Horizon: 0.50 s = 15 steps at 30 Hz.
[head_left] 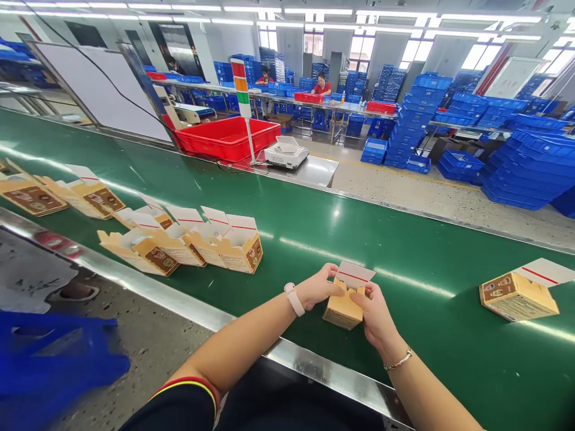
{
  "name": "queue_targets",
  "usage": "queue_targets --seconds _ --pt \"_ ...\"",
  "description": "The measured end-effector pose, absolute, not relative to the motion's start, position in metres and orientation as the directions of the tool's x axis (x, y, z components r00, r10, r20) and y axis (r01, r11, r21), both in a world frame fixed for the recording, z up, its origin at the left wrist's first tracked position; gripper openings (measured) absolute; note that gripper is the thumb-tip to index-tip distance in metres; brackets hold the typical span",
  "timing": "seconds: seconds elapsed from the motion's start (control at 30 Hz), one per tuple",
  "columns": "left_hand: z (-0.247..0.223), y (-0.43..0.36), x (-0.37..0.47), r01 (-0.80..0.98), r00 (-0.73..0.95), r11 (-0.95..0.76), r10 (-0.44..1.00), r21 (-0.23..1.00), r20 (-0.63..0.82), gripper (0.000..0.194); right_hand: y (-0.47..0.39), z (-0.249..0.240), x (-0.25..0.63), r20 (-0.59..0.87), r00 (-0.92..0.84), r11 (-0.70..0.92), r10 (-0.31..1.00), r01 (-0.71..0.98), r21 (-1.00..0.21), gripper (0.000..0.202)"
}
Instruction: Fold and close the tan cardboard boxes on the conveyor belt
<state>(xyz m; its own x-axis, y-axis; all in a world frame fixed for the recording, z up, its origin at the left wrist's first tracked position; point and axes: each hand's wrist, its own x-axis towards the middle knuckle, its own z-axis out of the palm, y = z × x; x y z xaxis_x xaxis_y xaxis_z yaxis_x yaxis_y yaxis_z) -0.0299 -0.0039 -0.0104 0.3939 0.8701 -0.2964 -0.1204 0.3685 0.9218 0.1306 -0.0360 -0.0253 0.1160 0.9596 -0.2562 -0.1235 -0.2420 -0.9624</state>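
Observation:
Between my two hands stands a small yellow cardboard box on the green conveyor belt. Its white top flap with a red strip stands raised at the far side. My left hand grips the box's left side, thumb on the near top edge. On the right side, my right hand holds it too, with its thumb at the near top flap. The inside of the box is mostly hidden by my fingers and the flaps.
Several open yellow-brown boxes stand grouped to the left. Another box with its flap up sits at the right. Beyond the belt are a red bin, a white scale and a signal light. A metal rail edges the near side.

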Motion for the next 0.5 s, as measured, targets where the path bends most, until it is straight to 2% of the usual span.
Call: queue_targets --seconds 0.07,0.1,0.13,0.2,0.23,0.27,0.33,0.4,0.43,0.5 --pt "-0.008 -0.003 -0.023 -0.120 0.427 0.425 0.838 0.897 -0.340 0.048 -0.044 -0.022 0.134 -0.105 0.258 -0.119 0.960 0.038 -0.992 0.052" --pt "-0.007 -0.004 -0.020 -0.124 0.407 0.428 0.845 0.895 -0.347 0.048 -0.051 -0.020 0.133 0.052 0.328 -0.010 0.943 0.185 -0.983 0.052" --pt "-0.007 -0.006 -0.017 -0.137 0.366 0.408 0.868 0.903 -0.337 0.047 -0.060 -0.019 0.130 0.247 0.350 0.109 0.904 0.369 -0.923 0.052" --pt "-0.008 -0.015 -0.013 -0.170 0.238 0.304 0.936 0.937 -0.260 0.043 -0.076 -0.016 0.119 0.584 0.189 0.301 0.790 0.710 -0.637 0.050" --pt "-0.009 -0.022 -0.012 -0.169 0.171 0.222 0.966 0.960 -0.194 0.040 -0.082 -0.015 0.114 0.665 0.046 0.363 0.745 0.809 -0.463 0.045" --pt "-0.011 -0.030 -0.013 -0.146 0.105 0.122 0.989 0.982 -0.107 0.036 -0.085 -0.014 0.112 0.700 -0.081 0.405 0.710 0.860 -0.311 0.037" --pt "-0.016 -0.047 -0.022 -0.024 -0.026 -0.140 0.990 0.990 0.140 0.031 -0.082 -0.012 0.123 0.718 -0.210 0.415 0.663 0.902 -0.119 0.018" --pt "-0.022 -0.060 -0.040 0.190 -0.189 -0.401 0.881 0.896 0.434 0.029 -0.065 -0.009 0.163 0.717 -0.230 0.361 0.658 0.932 -0.032 0.011" --pt "-0.024 -0.063 -0.052 0.326 -0.287 -0.467 0.779 0.822 0.557 0.031 -0.053 -0.006 0.192 0.713 -0.212 0.308 0.668 0.951 -0.005 0.012" --pt "-0.028 -0.062 -0.077 0.581 -0.455 -0.407 0.555 0.704 0.696 0.043 -0.027 0.001 0.262 0.694 -0.132 0.177 0.707 0.984 0.007 0.017"
